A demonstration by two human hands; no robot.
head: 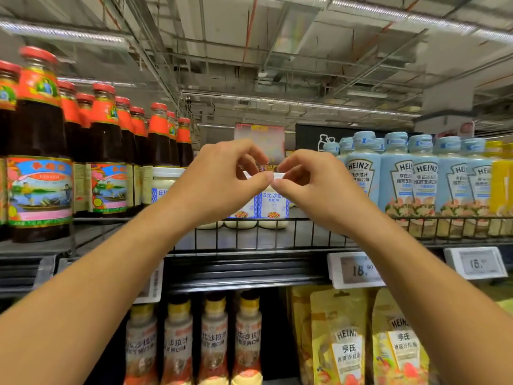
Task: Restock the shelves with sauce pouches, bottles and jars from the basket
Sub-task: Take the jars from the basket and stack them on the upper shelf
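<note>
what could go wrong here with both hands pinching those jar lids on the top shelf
1. The left hand and right hand hold the lids only by fingertip pinches, so a jar could slip if lifted that way.
2. The right hand sits close to the Heinz bottles; a sideways move might topple one.
3. The wire rail in front could catch a jar's base.

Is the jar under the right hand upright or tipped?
Upright: the jar stands with label level and white lid on top, base behind the shelf rail. The right hand pinches the lid.
</note>
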